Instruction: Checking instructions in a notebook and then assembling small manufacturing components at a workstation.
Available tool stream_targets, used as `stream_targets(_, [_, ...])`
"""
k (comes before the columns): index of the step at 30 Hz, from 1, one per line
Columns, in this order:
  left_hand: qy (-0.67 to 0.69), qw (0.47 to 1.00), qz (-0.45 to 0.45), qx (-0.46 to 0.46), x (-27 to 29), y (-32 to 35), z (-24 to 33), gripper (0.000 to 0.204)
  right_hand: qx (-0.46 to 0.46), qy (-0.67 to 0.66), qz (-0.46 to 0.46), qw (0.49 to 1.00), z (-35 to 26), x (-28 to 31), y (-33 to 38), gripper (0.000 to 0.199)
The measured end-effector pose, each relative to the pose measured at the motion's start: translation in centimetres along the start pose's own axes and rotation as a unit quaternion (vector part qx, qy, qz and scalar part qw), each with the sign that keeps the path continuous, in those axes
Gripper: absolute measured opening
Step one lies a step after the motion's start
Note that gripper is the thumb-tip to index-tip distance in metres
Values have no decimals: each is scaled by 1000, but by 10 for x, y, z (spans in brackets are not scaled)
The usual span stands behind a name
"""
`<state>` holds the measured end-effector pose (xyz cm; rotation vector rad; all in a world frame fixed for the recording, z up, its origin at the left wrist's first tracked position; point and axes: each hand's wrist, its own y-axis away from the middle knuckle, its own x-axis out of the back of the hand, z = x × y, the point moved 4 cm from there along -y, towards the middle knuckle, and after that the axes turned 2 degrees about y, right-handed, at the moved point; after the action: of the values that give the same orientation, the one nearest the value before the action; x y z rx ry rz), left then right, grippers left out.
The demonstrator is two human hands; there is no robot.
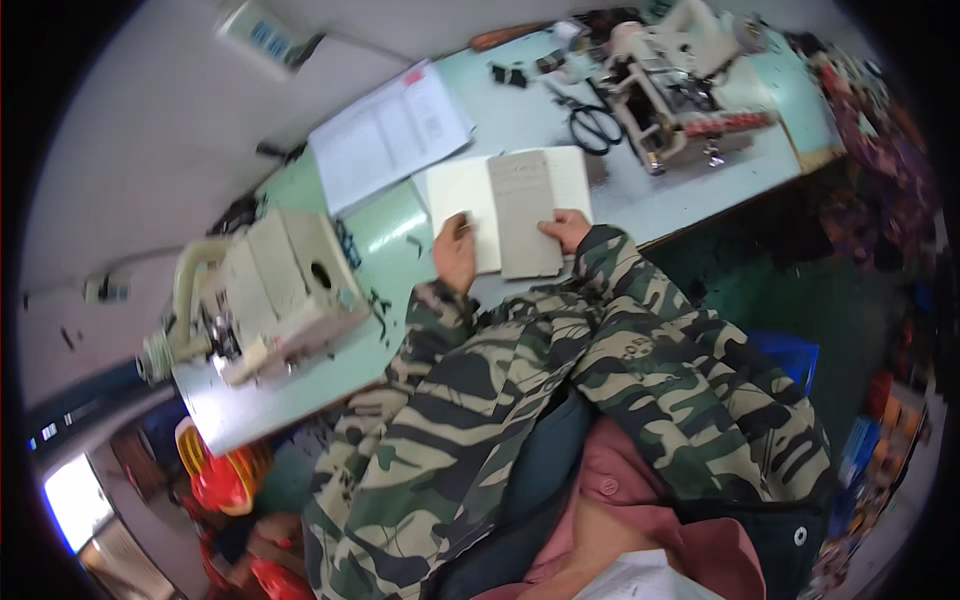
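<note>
A notebook (457, 190) with pale pages lies open at the table's near edge. On top of it rests a narrow grey-brown cardboard-like sheet or booklet (525, 215), with faint marks near its upper end. My right hand (570, 231) grips the right edge of this grey-brown piece, its thumb on top. Over the notebook's left page, my left hand (457, 253) has its fingers curled in a pinch; a small thin thing may be between them, too blurred to name. Both forearms wear camouflage sleeves.
Printed sheets (385, 135) lie beyond the notebook. Black-handled scissors (596, 130) sit near a sewing machine (660, 95) at the far right. Another machine (275, 290) stands on the left. Dark scraps dot the table (680, 195). A blue container (790, 355) is below, right.
</note>
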<state>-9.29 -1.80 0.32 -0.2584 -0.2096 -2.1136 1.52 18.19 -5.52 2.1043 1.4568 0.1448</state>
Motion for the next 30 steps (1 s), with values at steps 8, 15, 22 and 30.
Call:
stream_targets(8, [69,968,32,241,63,28,-64,26,112,379,131,909,34,-9,5,31])
stream_targets(15, [116,953,-79,268,39,-2,-40,14,35,251,89,963,11,5,32,33])
stream_targets(22, [127,979,-118,108,25,-11,24,25,72,274,145,948,6,18,24,33])
stream_targets(30, [98,982,-93,130,38,28,15,29,205,476,64,853,30,-22,-20,22])
